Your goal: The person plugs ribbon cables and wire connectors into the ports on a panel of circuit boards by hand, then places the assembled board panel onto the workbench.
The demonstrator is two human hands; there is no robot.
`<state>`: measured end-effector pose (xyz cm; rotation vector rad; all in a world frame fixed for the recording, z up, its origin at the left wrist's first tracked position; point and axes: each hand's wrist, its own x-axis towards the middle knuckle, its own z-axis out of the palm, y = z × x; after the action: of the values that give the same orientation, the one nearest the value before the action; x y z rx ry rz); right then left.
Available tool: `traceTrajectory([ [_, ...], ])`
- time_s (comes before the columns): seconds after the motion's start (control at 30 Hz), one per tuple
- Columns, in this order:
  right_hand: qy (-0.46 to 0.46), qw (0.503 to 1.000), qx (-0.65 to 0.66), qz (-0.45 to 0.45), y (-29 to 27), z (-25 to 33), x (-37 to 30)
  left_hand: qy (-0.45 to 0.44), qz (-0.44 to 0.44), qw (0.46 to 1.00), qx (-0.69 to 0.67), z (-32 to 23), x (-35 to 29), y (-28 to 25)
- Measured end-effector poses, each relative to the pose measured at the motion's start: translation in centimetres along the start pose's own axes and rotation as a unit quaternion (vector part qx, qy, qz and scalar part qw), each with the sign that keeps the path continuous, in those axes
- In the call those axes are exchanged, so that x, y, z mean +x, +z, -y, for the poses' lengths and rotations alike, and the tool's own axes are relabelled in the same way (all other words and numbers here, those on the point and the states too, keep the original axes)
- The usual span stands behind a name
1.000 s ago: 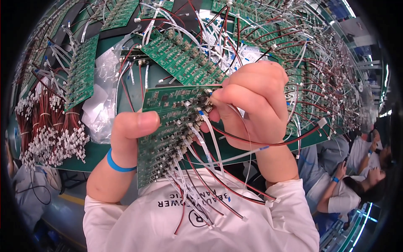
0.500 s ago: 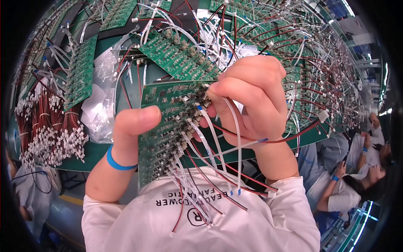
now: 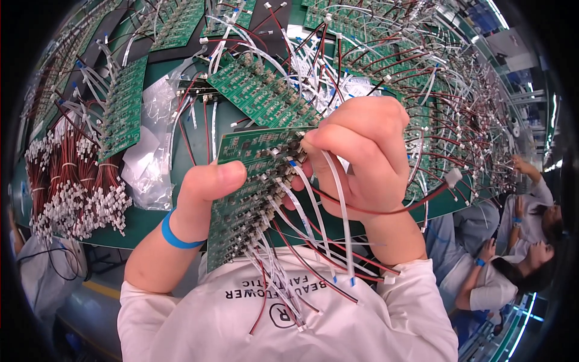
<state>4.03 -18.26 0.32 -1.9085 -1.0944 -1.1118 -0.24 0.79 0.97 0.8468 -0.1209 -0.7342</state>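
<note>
My left hand grips a long green circuit board by its left edge, thumb lying on the face. The board is held upright before my chest. Rows of small connectors run down it, with red and white wires hanging toward my white sleeves. My right hand is curled at the board's upper right, fingertips pinched on a white wire at a connector near the top edge. A red wire with a white plug loops out under that hand.
More green boards with wire tails cover the green table. Bundles of red wires with white plugs lie at the left, beside clear plastic bags. Other people in white sit at the right and lower left.
My right hand has shifted slightly along the board's top edge, still pinching the wire. The left hand and board hold nearly the same place.
</note>
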Motion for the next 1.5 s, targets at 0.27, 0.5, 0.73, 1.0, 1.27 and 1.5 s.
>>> traceTrajectory([
  [0.27,0.004,1.000,-0.001,-0.020,0.0,0.3,-0.7,0.015,0.052,0.997,-0.060,0.8,0.2,-1.0],
  [0.5,0.026,0.999,0.019,-0.039,0.3,0.0,-1.0,0.082,-0.008,0.995,-0.048,0.5,1.2,-0.1],
  [0.73,0.162,0.977,0.136,-0.005,-0.8,0.0,-0.6,0.098,-0.051,0.993,-0.031,0.3,1.4,0.5],
  [1.0,0.372,0.841,0.387,-0.072,-0.8,-0.2,-1.7,0.143,0.118,0.983,0.021,0.2,1.8,-1.2],
  [1.27,0.247,0.945,0.211,-0.042,-0.3,-0.8,-1.7,0.182,0.123,0.975,-0.038,1.7,1.7,-2.0],
  [1.5,0.197,0.960,0.201,-0.003,-0.9,-1.4,-1.3,0.155,0.108,0.973,-0.130,1.6,1.6,-1.8],
])
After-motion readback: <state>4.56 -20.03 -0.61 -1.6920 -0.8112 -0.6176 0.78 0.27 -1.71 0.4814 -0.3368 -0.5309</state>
